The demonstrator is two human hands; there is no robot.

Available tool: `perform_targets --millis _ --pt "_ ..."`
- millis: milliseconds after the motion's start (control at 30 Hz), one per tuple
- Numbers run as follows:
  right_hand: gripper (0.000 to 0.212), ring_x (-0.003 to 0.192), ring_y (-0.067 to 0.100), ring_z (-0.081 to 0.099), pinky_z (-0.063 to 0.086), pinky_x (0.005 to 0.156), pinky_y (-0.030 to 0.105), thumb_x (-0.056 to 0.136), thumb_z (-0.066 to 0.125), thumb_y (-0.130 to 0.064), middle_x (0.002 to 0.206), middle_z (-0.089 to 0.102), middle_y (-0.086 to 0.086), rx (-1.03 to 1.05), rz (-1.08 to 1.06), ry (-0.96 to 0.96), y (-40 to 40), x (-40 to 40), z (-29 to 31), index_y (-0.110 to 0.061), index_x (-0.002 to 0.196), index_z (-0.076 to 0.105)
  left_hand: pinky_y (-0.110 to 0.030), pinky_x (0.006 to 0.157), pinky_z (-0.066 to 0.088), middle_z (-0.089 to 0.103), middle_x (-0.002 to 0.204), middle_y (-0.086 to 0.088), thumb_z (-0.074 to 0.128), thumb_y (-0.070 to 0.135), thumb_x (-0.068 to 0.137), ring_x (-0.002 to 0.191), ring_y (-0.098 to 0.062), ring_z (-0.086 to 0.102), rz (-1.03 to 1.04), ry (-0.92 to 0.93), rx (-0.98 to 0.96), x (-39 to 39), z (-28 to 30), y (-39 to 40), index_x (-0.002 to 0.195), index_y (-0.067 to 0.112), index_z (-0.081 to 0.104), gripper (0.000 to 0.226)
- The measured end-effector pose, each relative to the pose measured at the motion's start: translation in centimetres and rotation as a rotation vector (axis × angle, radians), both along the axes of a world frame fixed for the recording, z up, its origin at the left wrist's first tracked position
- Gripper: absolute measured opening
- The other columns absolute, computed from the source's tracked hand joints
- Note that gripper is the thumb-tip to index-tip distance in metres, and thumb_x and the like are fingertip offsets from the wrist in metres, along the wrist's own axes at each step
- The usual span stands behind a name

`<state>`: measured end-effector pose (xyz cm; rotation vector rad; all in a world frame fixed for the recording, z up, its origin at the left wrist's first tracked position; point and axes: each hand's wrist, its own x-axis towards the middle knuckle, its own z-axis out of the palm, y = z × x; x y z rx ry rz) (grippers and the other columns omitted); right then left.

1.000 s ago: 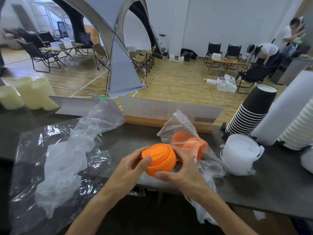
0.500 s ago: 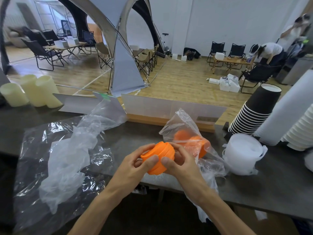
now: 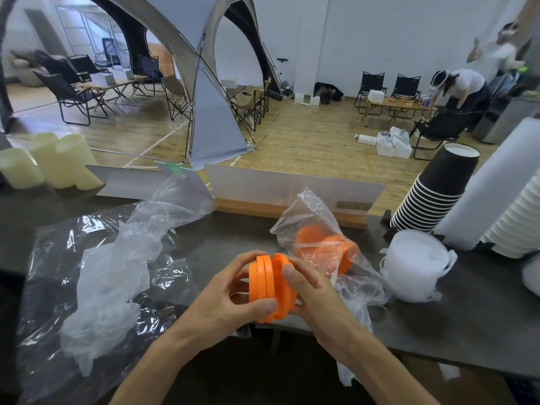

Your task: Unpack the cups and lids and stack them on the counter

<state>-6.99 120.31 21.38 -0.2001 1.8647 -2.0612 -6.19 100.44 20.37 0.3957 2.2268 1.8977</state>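
While we stand at the dark counter (image 3: 482, 323), its biggest load is the crumpled clear plastic wrap (image 3: 96, 276) spread over its left part. On the right lean a white cup stack (image 3: 479, 188) and a black cup stack (image 3: 435, 194) with white rims, tilted against each other. Just in front of them sits a bagged pile of clear lids (image 3: 413, 270). Between that pile and our hands lies a clear bag (image 3: 318, 226) with more orange lids inside. We can read no writing or brand on any of it. Our left hand (image 3: 222, 305) and right hand (image 3: 315, 296) close from both sides on a small stack of orange lids (image 3: 270, 287), held on edge above the counter's near edge, with a gap showing between two of the lids.
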Motion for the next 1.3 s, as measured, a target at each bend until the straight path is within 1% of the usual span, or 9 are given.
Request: perform_targets --millis 133,233,300,500,667,833,1067,1167,1300 --pt "0.045 0.119 0.028 0.063 0.058 0.094 0.042 0.078 0.071 -0.056 0.125 0.060 0.011 -0.192 -0.111 -0.063 0.4 -0.1 0.3 -0.038 0.119 0.067 -0.033 0.084 0.056 0.067 0.120 -0.003 0.083 0.045 0.068 0.109 -0.021 0.068 0.114 -0.011 0.092 0.3 -0.3 -0.1 0.133 0.042 0.052 0.072" --pt "0.075 0.112 0.029 0.068 0.057 0.093 0.041 0.063 0.087 -0.058 0.119 0.065 0.012 -0.282 -0.184 -0.087 0.6 -0.5 0.3 -0.019 0.120 0.060 -0.032 0.086 0.055 0.066 0.123 0.001 0.078 0.046 0.070 0.113 -0.019 0.066 0.105 -0.040 0.115 0.5 -0.7 -0.3 0.135 0.042 0.052 0.070" --pt "0.081 0.115 0.025 0.068 0.056 0.095 0.040 0.060 0.087 -0.061 0.125 0.068 0.007 -0.291 -0.211 -0.091 0.6 -0.5 0.4 -0.020 0.124 0.059 -0.035 0.088 0.056 0.066 0.124 0.002 0.077 0.047 0.071 0.115 -0.020 0.065 0.114 -0.058 0.129 0.7 -0.8 -0.2 0.135 0.041 0.052 0.069" --pt "0.035 0.113 0.019 0.069 0.054 0.099 0.040 0.095 0.052 -0.054 0.123 0.071 0.002 -0.200 -0.192 -0.108 -0.2 0.2 0.5 -0.033 0.122 0.058 -0.051 0.098 0.054 0.064 0.129 -0.002 0.080 0.055 0.069 0.118 -0.025 0.063 0.170 -0.111 0.161 0.9 -1.4 0.4 0.138 0.039 0.050 0.076" --pt "0.031 0.115 0.015 0.067 0.055 0.098 0.041 0.095 0.048 -0.057 0.127 0.066 -0.003 -0.161 -0.192 -0.096 -0.6 0.7 1.1 -0.041 0.120 0.056 -0.042 0.090 0.053 0.063 0.130 -0.014 0.089 0.054 0.061 0.118 -0.034 0.062 0.162 -0.208 0.410 1.2 -1.8 0.7 0.135 0.028 0.057 0.084" --pt "0.033 0.108 0.022 0.070 0.054 0.095 0.044 0.095 0.048 -0.055 0.118 0.071 0.001 -0.230 -0.236 -0.142 -0.3 0.9 1.7 -0.035 0.119 0.058 -0.052 0.103 0.043 0.055 0.137 -0.028 0.089 0.051 0.063 0.124 -0.041 0.056 0.102 -0.238 0.603 1.7 -2.2 0.5 0.134 0.019 0.058 0.084" --pt "0.031 0.119 0.018 0.062 0.057 0.093 0.040 0.085 0.049 -0.066 0.133 0.059 -0.005 -0.187 -0.186 -0.111 -0.4 1.3 2.3 -0.052 0.112 0.048 -0.040 0.089 0.054 0.057 0.133 -0.017 0.090 0.036 0.060 0.118 -0.034 0.061 0.155 -0.146 0.502 1.5 -2.2 0.3 0.136 0.032 0.054 0.084" --pt "0.031 0.119 0.015 0.063 0.057 0.096 0.042 0.086 0.054 -0.071 0.132 0.060 -0.008 -0.156 -0.151 -0.071 -0.7 1.5 2.5 -0.054 0.111 0.050 -0.041 0.091 0.054 0.056 0.133 -0.015 0.092 0.040 0.057 0.119 -0.034 0.060 0.172 -0.092 0.432 1.8 -2.1 0.1 0.138 0.036 0.050 0.092" --pt "0.040 0.110 0.012 0.066 0.058 0.094 0.041 0.080 0.060 -0.073 0.122 0.063 -0.010 -0.048 -0.148 -0.049 -0.7 1.6 2.7 -0.046 0.108 0.055 -0.030 0.086 0.056 0.062 0.125 0.000 0.086 0.033 0.061 0.115 -0.024 0.063 0.216 0.040 0.281 2.3 -1.4 0.1 0.137 0.037 0.048 0.085"
